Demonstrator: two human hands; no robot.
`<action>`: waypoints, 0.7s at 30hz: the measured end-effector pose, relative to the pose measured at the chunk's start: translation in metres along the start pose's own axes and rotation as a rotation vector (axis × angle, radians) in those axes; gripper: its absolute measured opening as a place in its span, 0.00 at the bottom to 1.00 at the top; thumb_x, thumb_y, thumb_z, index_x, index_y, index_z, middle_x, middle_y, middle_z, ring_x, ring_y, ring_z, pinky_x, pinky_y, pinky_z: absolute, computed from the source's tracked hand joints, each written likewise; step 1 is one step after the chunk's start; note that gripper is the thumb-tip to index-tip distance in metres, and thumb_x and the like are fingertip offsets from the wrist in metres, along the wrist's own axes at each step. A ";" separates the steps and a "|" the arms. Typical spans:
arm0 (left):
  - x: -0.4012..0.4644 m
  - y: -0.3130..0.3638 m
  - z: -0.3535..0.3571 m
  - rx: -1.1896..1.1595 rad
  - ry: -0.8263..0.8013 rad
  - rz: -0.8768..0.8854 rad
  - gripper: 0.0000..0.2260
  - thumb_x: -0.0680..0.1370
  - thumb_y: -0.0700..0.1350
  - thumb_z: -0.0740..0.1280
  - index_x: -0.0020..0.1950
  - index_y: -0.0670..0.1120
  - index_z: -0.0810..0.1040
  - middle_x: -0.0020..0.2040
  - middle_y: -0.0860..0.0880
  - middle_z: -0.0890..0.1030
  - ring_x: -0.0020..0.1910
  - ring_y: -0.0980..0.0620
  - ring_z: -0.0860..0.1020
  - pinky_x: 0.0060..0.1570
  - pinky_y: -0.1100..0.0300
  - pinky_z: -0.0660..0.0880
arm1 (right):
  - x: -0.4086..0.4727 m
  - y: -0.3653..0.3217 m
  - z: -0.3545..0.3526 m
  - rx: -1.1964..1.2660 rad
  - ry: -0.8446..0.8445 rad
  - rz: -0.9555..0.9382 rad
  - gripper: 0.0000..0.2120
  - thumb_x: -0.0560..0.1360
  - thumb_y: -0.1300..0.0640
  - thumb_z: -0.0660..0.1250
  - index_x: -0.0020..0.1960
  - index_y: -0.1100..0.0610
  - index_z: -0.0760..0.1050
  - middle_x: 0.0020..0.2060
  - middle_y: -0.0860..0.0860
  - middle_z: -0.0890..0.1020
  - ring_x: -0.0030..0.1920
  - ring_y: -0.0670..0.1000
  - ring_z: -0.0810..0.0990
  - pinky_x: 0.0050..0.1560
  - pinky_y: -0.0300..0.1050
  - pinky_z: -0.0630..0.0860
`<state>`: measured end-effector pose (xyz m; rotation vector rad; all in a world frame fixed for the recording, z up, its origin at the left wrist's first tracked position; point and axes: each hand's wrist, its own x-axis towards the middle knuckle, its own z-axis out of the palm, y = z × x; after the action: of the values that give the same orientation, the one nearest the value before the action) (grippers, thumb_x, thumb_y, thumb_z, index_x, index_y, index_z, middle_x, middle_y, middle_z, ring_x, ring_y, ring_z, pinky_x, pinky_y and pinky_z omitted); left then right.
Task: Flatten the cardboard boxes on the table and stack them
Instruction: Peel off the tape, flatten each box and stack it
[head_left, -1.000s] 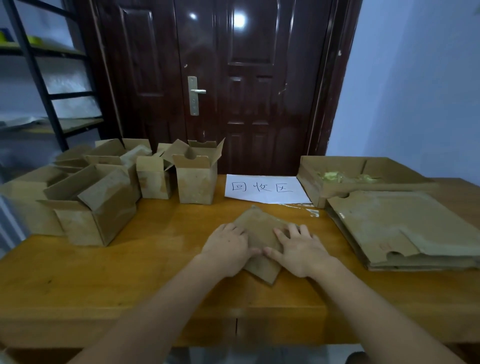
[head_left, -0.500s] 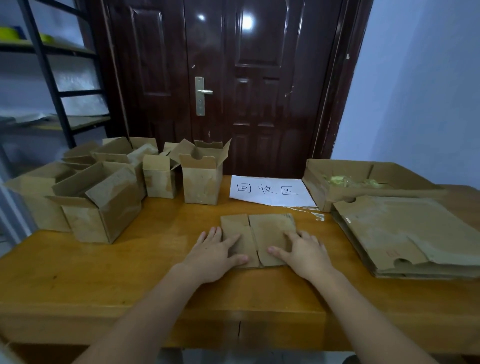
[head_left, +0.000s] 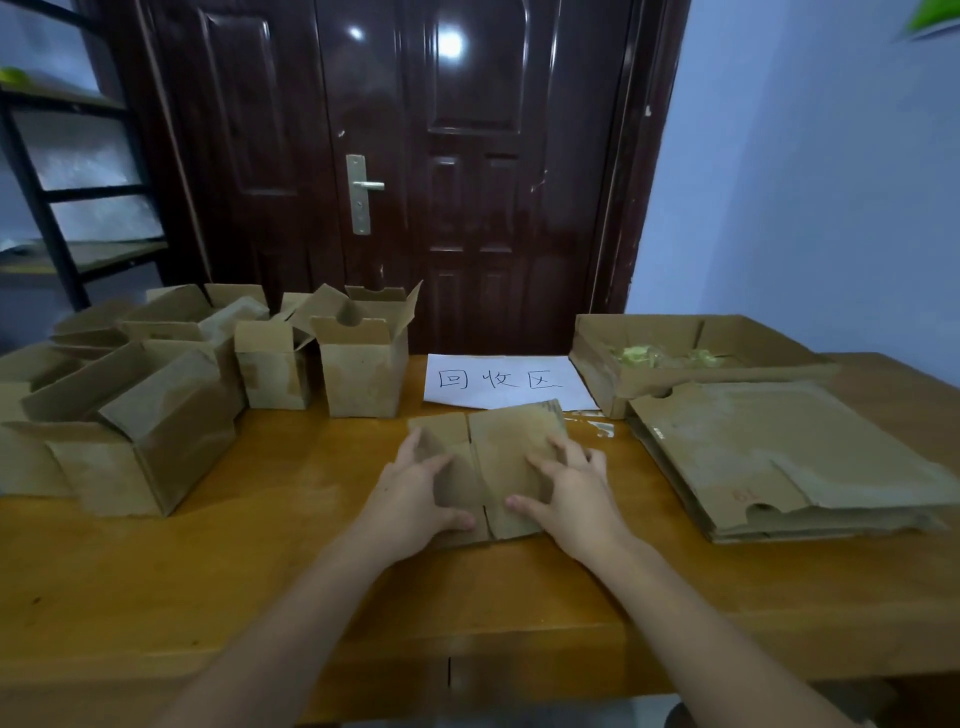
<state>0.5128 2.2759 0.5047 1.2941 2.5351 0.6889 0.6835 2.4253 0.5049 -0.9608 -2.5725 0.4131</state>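
A small flattened cardboard box (head_left: 501, 447) lies in the middle of the wooden table (head_left: 260, 571), just in front of a white paper sign (head_left: 506, 382). My left hand (head_left: 413, 493) presses its left half, fingers spread and thumb along the near edge. My right hand (head_left: 571, 493) presses its right half the same way. Several open, unflattened boxes (head_left: 156, 415) stand at the left, and one small open box (head_left: 363, 358) stands beside the sign. A stack of large flattened boxes (head_left: 779, 457) lies at the right.
An open shallow carton (head_left: 613, 374) with greenish scraps sits at the back right behind the stack. A dark door (head_left: 441, 182) stands behind the table and a black shelf frame (head_left: 47, 208) at the far left.
The flattened box turned from a slanted position to square with the table edge and slid toward the sign. Both hands moved forward with it and still press on it.
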 end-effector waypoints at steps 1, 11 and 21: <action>0.002 0.004 0.000 0.022 0.003 -0.003 0.46 0.69 0.64 0.78 0.82 0.58 0.61 0.84 0.55 0.44 0.81 0.45 0.54 0.77 0.44 0.60 | 0.002 0.001 -0.002 -0.017 0.007 -0.008 0.35 0.73 0.34 0.70 0.75 0.47 0.70 0.77 0.45 0.60 0.72 0.52 0.54 0.73 0.50 0.62; 0.026 0.070 -0.003 -0.002 0.016 0.115 0.48 0.70 0.65 0.76 0.83 0.59 0.55 0.84 0.54 0.48 0.78 0.47 0.54 0.76 0.44 0.61 | 0.012 0.036 -0.072 -0.095 0.137 -0.027 0.35 0.77 0.34 0.64 0.79 0.48 0.63 0.79 0.45 0.60 0.76 0.53 0.54 0.75 0.54 0.61; 0.077 0.222 0.055 -0.017 -0.097 0.342 0.47 0.72 0.74 0.67 0.84 0.55 0.54 0.84 0.49 0.49 0.80 0.41 0.51 0.77 0.40 0.58 | 0.006 0.168 -0.173 -0.098 0.132 0.204 0.33 0.78 0.34 0.62 0.77 0.51 0.68 0.77 0.49 0.67 0.77 0.55 0.60 0.75 0.57 0.61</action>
<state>0.6459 2.4669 0.5686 1.7313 2.2488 0.6892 0.8494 2.5763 0.5953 -1.2487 -2.4043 0.2687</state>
